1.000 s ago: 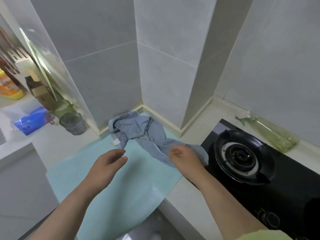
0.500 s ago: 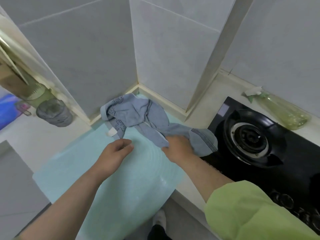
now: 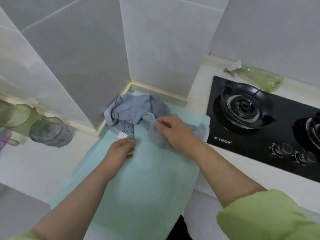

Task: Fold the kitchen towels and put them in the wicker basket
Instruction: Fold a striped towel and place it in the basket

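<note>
Towel (image 3: 133, 110), blue-grey and crumpled, sits on the mint cloth (image 3: 147, 179) in the wall corner. My right hand (image 3: 174, 134) grips a bunched fold of it. Just beside it, my left hand (image 3: 119, 151) pinches the corner by the white tag. Stove (image 3: 259, 118) is right of both.

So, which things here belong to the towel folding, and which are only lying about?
For the job:
- blue-grey towel, crumpled, pinched by the right hand
- left hand at its labelled corner, grip unclear
- light green towel, spread flat beneath

Lying about:
- gas hob
- spray bottle
- grey cup
- green cup
</note>
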### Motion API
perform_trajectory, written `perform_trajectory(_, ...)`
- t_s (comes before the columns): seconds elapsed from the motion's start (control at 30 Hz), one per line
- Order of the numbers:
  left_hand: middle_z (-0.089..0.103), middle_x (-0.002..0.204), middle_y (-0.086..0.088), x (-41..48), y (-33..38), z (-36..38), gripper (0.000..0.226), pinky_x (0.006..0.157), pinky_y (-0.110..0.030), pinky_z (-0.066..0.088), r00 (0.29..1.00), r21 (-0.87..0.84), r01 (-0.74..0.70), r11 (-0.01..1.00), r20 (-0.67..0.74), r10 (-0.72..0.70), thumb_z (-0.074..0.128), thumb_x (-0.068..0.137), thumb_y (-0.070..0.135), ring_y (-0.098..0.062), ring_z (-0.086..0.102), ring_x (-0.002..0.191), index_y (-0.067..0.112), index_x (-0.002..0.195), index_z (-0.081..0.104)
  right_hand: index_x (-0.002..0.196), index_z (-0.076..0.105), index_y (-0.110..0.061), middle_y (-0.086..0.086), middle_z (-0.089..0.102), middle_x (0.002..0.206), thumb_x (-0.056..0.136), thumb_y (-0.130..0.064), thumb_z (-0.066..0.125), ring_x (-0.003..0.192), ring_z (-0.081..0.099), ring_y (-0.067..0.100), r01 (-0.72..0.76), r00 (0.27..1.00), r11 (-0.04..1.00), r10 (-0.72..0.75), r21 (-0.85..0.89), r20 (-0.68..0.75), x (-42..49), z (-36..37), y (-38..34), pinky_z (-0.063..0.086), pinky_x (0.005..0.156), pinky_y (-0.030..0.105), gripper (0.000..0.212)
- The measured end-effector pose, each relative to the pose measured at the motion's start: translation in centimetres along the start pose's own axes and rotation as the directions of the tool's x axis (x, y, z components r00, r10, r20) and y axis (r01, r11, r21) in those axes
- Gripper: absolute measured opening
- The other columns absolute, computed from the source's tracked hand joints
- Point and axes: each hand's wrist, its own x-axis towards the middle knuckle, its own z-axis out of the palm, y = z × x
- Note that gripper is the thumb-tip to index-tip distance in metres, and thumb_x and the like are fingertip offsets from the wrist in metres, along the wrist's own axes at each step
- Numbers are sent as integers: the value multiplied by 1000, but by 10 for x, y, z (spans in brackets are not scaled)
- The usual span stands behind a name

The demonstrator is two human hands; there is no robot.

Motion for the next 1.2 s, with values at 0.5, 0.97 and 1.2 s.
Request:
perform_trajectory(0.5, 67, 84, -5, -35, 26, 41, 38, 60, -28, 54, 889, -494, 367, 789, 435, -141, 45, 97, 34, -17, 66, 67, 16, 77, 72, 111, 64, -12, 11, 68, 100, 95, -3, 43, 92, 65, 24, -40, 999, 486, 33, 873, 27, -69, 5, -66, 52, 88, 37, 27)
perform_trajectory(0.97, 49, 64, 3, -35, -44, 47, 18, 58, -25, 19, 674, 237, 560, 794, 426, -603, 44, 84, 26, -14, 38, 59, 23, 67, 49, 105, 62, -15, 7, 69, 83, 97, -4, 40, 72, 66, 18, -2, 995, 276, 94, 961, -25, -77, 0, -29, 57, 67, 29, 25)
perform_trajectory(1.2, 65, 72, 1, -51, -57, 52, 18, 53, -20, 43, 776, 139, 413, 900, 464, -428, 50, 94, 4, -11, 58, 58, 9, 101, 66, 99, 61, -17, 9, 67, 85, 80, -5, 52, 78, 62, 21, -9, 997, 276, 76, 961, -13, -77, -2, -15, 51, 77, 35, 24)
